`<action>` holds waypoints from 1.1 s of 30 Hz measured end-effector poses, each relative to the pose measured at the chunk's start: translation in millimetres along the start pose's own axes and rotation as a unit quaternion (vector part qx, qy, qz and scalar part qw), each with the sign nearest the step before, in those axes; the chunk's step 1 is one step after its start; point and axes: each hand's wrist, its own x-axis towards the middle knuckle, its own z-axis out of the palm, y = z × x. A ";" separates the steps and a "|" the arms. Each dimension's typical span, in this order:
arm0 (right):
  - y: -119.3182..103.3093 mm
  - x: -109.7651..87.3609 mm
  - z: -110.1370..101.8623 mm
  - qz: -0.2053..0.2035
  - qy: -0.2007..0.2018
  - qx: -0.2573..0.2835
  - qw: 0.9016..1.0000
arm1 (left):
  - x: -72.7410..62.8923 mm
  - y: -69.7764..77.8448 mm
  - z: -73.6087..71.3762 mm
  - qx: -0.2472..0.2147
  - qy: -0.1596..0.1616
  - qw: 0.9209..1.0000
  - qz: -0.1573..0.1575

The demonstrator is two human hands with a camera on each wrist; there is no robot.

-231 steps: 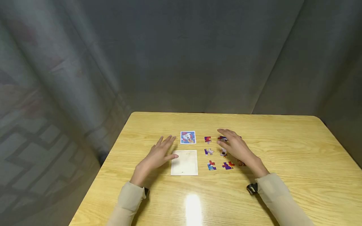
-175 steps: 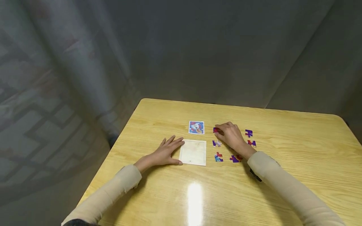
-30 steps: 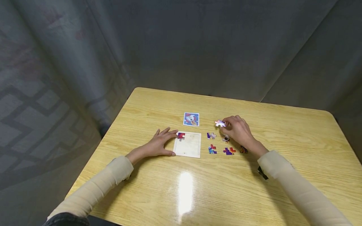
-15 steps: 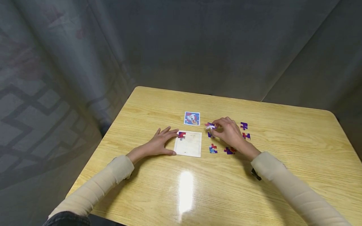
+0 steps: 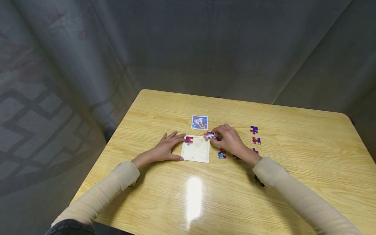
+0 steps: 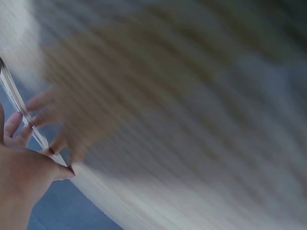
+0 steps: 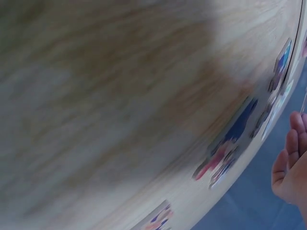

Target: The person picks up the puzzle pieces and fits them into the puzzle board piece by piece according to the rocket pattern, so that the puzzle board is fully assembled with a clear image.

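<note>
The left hand (image 5: 161, 149) lies at the left side of a square white puzzle tray (image 5: 196, 155), fingers spread, fingertips and thumb at its edge. One red and purple puzzle piece (image 5: 189, 139) sits in the tray's upper left corner. Over the tray's upper right corner, the right hand (image 5: 229, 140) pinches a red, purple and white puzzle piece (image 5: 210, 134) between thumb and fingers. In the left wrist view the left hand's fingers (image 6: 36, 165) touch the tray's rim. The right hand (image 7: 292, 167) shows at the edge of the right wrist view; its held piece is out of sight there.
Behind the tray lies a square picture card (image 5: 199, 122). Loose pieces lie to the right: a blue and red piece (image 5: 222, 154), a purple piece (image 5: 254, 130), a red and purple piece (image 5: 256, 140), others partly hidden under the right arm. A grey curtain (image 5: 205, 49) hangs behind the table.
A corner piece has come into the tray since the oldest frames. Over the last second the right hand has carried its piece leftward to the tray; the left hand has stayed at the tray's edge.
</note>
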 end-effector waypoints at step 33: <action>-22.3 18.6 33.8 -0.008 -0.060 -0.026 0.998 | 0.7 2.2 0.2 -0.003 0.007 1.000 -0.004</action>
